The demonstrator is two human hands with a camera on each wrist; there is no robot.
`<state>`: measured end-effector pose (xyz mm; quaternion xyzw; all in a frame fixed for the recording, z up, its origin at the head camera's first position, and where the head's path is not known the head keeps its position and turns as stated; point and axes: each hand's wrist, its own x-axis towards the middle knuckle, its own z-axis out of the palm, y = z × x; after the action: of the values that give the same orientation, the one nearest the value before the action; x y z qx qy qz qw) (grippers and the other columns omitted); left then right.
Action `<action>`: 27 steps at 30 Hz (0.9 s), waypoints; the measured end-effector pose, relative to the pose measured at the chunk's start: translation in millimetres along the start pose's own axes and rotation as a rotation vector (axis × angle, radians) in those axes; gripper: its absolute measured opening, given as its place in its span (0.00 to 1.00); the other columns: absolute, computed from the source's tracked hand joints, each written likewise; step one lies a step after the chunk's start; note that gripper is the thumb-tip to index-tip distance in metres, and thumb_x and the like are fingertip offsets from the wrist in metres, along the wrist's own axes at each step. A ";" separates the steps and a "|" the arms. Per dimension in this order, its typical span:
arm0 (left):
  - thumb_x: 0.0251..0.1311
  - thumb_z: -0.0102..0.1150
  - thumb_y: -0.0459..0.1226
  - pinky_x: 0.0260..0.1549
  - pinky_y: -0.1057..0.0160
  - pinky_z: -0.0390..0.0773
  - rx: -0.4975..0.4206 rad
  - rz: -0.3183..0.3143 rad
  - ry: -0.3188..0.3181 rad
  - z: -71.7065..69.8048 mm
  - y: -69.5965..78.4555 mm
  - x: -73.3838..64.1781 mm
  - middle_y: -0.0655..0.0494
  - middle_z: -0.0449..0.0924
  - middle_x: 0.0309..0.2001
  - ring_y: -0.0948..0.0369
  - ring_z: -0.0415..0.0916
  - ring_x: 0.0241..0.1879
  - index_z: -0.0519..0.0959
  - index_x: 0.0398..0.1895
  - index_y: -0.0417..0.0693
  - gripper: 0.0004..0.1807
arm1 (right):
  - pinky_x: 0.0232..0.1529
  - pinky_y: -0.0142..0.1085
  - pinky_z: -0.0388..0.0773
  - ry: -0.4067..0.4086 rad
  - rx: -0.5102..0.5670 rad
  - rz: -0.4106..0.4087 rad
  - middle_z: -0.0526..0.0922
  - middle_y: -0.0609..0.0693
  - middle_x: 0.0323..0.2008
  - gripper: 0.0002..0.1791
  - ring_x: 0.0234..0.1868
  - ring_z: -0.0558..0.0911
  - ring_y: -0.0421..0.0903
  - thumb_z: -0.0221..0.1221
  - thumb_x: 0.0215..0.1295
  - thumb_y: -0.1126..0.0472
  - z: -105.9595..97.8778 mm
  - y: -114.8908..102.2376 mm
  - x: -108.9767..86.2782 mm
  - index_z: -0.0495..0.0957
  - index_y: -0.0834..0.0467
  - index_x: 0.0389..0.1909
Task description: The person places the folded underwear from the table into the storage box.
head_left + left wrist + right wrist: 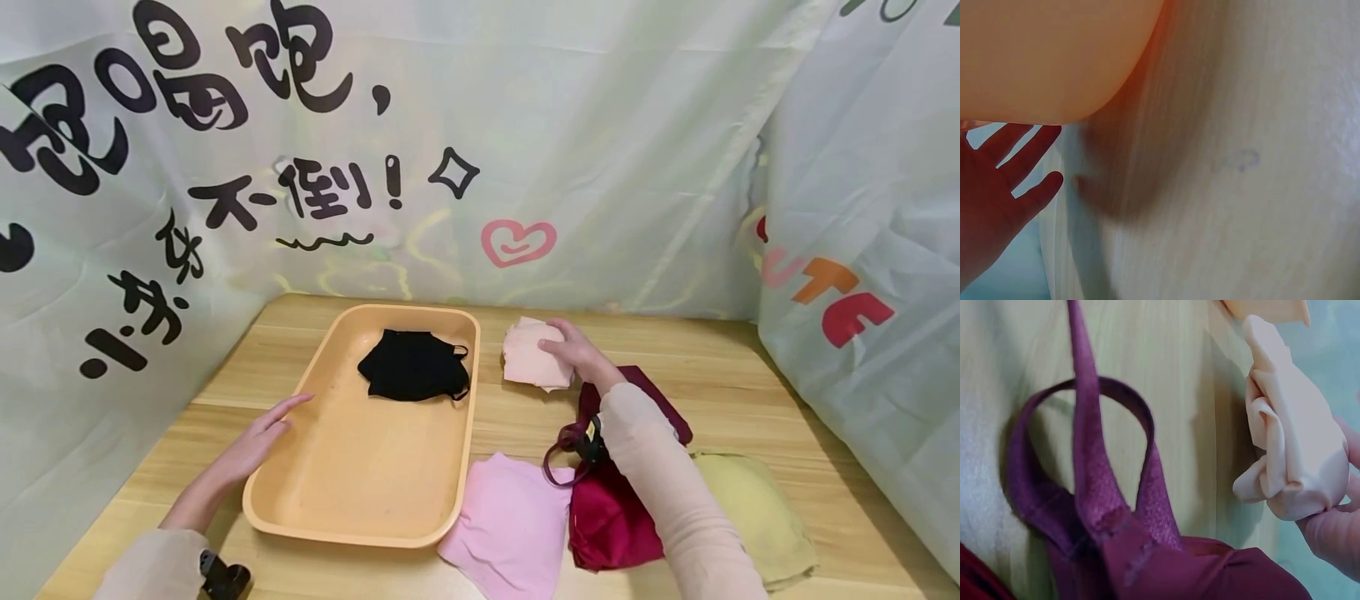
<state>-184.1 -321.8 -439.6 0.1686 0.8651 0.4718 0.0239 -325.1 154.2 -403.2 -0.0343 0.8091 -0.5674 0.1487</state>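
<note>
Black garment (412, 364) already in tray (375, 467); pale garment (527, 360) pinched in right hand (576, 346) grip; pink garment (513, 521), burgundy garment (651, 390), red garment (611, 521), yellow garment (757, 517) seemingly pending. Left hand (255, 442) spread, empty.

- Pale pink cloth (523, 354): folded into a compact bundle, pinched at its two-o'clock edge, beside the tray's two-o'clock rim.
- Tray (367, 467): light orange, round-cornered, upright, long sides running roughly toward twelve.
- Black garment (412, 367): flat inside, toward one o'clock.
</note>
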 end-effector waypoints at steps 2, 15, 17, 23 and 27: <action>0.69 0.33 0.33 0.49 0.85 0.47 -0.002 0.000 0.001 0.0 0.3 0.1 0.33 0.54 0.65 0.79 0.45 0.60 0.59 0.65 0.36 0.22 | 0.32 0.31 0.73 0.006 0.037 -0.006 0.58 0.66 0.61 0.32 0.33 0.73 0.43 0.49 0.66 0.63 0.2 -1.2 -1.1 0.48 0.64 0.68; 0.69 0.33 0.33 0.49 0.85 0.48 -0.004 0.012 -0.003 1.0 0.1 0.0 0.33 0.55 0.65 0.79 0.46 0.60 0.59 0.65 0.36 0.22 | 0.41 0.35 0.73 0.032 0.208 -0.070 0.64 0.64 0.57 0.36 0.37 0.74 0.44 0.54 0.63 0.53 1.2 8.5 -0.7 0.50 0.62 0.67; 0.69 0.33 0.33 0.49 0.84 0.48 -0.005 0.000 -0.004 0.8 0.5 -0.4 0.34 0.55 0.65 0.76 0.45 0.61 0.59 0.65 0.37 0.22 | 0.39 0.32 0.73 0.042 0.253 -0.069 0.63 0.63 0.58 0.34 0.35 0.74 0.40 0.52 0.64 0.55 1.5 3.2 -1.8 0.50 0.62 0.67; 0.69 0.33 0.32 0.50 0.84 0.48 -0.009 -0.006 -0.001 0.1 1.9 -0.4 0.34 0.54 0.66 0.73 0.45 0.63 0.58 0.65 0.37 0.22 | 0.33 0.26 0.72 0.101 0.355 -0.005 0.56 0.62 0.64 0.33 0.33 0.72 0.35 0.47 0.67 0.60 1.0 -15.6 -6.1 0.46 0.61 0.69; 0.68 0.32 0.32 0.49 0.84 0.48 -0.010 0.003 -0.001 0.3 2.6 0.2 0.33 0.54 0.65 0.76 0.45 0.61 0.58 0.65 0.36 0.22 | 0.30 0.27 0.73 0.108 0.473 -0.017 0.58 0.59 0.61 0.33 0.31 0.74 0.35 0.48 0.67 0.62 0.4 -19.8 -7.0 0.45 0.60 0.69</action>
<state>-183.5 -320.2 -437.7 0.1698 0.8624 0.4762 0.0244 -320.6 148.4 -383.6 0.0251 0.6602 -0.7433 0.1046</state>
